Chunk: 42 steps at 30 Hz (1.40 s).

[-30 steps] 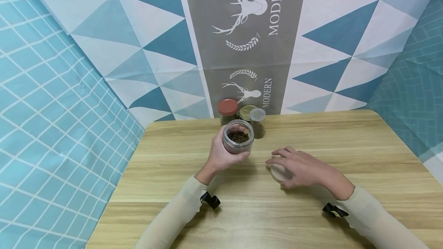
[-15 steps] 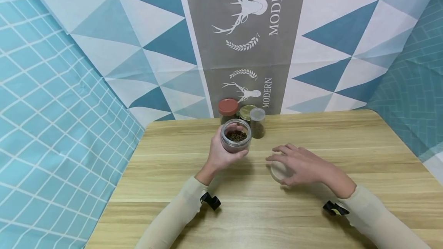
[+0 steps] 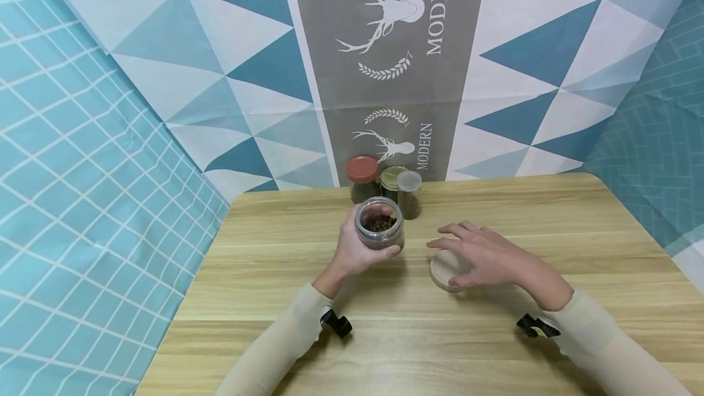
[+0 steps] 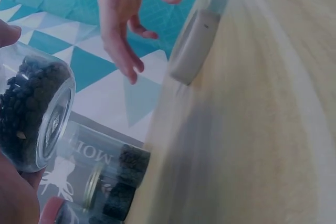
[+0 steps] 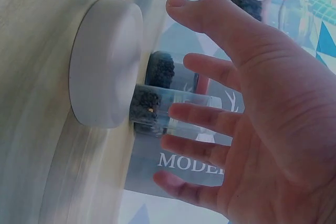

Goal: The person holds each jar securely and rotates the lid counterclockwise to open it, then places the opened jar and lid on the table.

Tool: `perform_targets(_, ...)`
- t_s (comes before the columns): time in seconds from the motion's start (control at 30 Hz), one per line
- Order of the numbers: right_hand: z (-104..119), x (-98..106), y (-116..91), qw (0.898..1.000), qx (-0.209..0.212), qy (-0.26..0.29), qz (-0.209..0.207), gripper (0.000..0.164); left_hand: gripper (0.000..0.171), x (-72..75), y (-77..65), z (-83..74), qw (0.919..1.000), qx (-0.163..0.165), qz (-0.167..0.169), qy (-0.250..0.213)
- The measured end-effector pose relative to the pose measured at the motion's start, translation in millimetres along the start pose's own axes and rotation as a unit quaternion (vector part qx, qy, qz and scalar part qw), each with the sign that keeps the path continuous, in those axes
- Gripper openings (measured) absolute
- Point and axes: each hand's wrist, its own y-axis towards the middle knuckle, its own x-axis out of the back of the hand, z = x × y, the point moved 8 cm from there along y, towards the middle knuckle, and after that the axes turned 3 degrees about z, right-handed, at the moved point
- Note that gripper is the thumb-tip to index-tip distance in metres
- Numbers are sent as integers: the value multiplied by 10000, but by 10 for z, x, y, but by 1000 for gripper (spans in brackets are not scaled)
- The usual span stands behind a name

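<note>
1. Patterned cloth lines my view: blue grid cloth (image 3: pixel 66 157) at left, a triangle-print cloth (image 3: pixel 214 35) with a grey deer panel (image 3: pixel 379 96) across the far side, teal cloth (image 3: pixel 654 139) at right. Below them I have a light wood-grain tabletop (image 3: pixel 418 329).
2. Leftmost of the two, I see the left hand (image 3: pixel 352 252), its fingers wrapped round one side of a clear jar and its thumb across the near side, a firm hold.
3. That clear jar (image 3: pixel 381 241) is held above the tabletop, left of the scene's middle, its uncovered mouth facing up, with dark granules (image 3: pixel 381 224) inside.
4. Just beyond it, near the tabletop's far edge, I count three upright containers from left to right: a red-lidded jar (image 3: pixel 362 171), a gold-lidded jar (image 3: pixel 391 179) and a slim clear-capped jar (image 3: pixel 409 201). They stand close together with dark contents.
5. Farther right and nearer me, a pale disc (image 3: pixel 444 266) lies flat on the tabletop.
6. Above and just right of that disc, I have the right hand (image 3: pixel 486 258), fingers spread and slightly bent, gripping nothing; the right wrist view shows a gap between fingers and disc.
</note>
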Motion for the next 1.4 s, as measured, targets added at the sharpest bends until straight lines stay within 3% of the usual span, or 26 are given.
perform_targets(0.47, -24, 71, 1, 10000, 38, -64, -45, 77, 90, -185, -81, 181, 9979, 534, 363, 19)
perform_targets(1.0, -24, 27, -1, 10000, -22, 44, -57, 82, 97, -468, -281, 340, 9881, 1177, 987, 50)
perform_targets(1.4, -7, 28, -13, 9999, -27, 77, -74, 82, 100, -507, -305, 434, 9803, 1550, 1222, 65)
